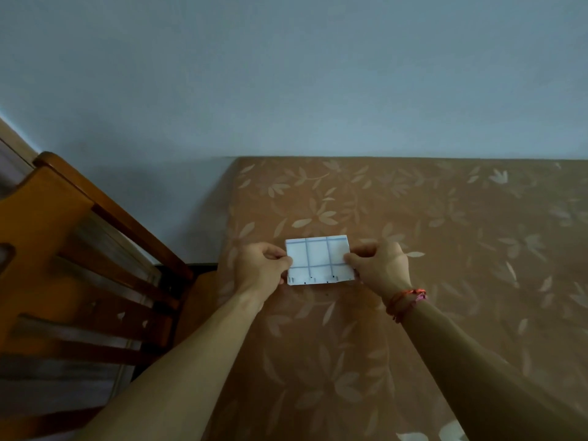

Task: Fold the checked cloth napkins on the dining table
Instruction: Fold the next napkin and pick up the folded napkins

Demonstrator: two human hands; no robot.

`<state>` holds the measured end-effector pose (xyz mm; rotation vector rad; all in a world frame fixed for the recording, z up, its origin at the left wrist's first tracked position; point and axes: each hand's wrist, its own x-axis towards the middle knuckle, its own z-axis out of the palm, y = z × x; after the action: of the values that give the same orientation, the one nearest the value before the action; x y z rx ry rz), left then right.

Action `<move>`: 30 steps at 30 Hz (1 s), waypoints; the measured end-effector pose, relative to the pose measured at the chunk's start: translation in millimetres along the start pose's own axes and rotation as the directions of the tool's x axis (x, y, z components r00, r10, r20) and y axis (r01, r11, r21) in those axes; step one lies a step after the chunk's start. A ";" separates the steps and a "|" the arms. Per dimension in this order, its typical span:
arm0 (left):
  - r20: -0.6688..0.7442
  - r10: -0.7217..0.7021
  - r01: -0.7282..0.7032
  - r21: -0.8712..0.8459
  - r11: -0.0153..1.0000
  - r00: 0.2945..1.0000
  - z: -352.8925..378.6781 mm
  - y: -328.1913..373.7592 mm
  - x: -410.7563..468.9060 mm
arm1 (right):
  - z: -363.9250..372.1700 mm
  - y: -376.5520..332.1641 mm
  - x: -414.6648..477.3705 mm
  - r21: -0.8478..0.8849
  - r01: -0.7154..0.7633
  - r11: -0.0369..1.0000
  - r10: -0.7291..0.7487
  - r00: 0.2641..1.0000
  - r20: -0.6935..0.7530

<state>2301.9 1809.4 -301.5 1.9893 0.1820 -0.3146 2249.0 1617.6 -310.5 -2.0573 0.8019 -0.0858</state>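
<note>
My left hand [259, 265] pinches the left edge of the checked napkin [318, 261], thumb on top and fingers curled beneath; my right hand [378, 264] pinches the right edge the same way, so both are closed on the cloth. The napkin is a small white rectangle crossed by thin blue lines, already folded down, with a row of tiny dark marks along the edge nearest me; it sits between my two hands over the dining table [445, 249], though I cannot tell whether it rests flat on the surface or is lifted just clear of it. Under and all around the napkin spreads the table's brown covering with pale leaf shapes; a red thread bracelet [409, 300] circles my wrist just behind the napkin's right edge; a wooden slatted chair [63, 249] stands well left of the napkin; beyond the napkin rises a plain pale wall [286, 74].
</note>
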 end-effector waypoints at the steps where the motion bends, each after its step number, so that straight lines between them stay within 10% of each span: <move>1: 0.002 -0.001 0.001 -0.002 1.000 1.000 2.1 0.8 2.7 | 0.2 -0.3 2.3 0.002 0.007 1.000 -0.007 1.000 -0.004; 15: 0.037 0.136 -0.140 0.167 0.976 0.990 12.7 -2.3 20.3 | 1.3 5.3 9.9 -0.159 0.105 0.982 -0.114 0.992 -0.045; 22: 0.239 0.653 -0.680 0.436 0.589 0.719 18.8 -8.4 21.1 | 8.1 0.2 2.9 -0.367 0.445 0.817 -0.483 0.875 -0.015; 30: 0.508 0.560 -0.737 0.595 0.322 0.654 34.9 -34.7 24.2 | 41.3 4.9 -2.0 -0.525 0.682 0.509 -0.586 0.721 0.370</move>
<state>2310.9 1792.2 -352.8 2.6393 -1.1140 -0.0354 2259.4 1646.8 -338.4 -2.8927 -0.1312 -0.0761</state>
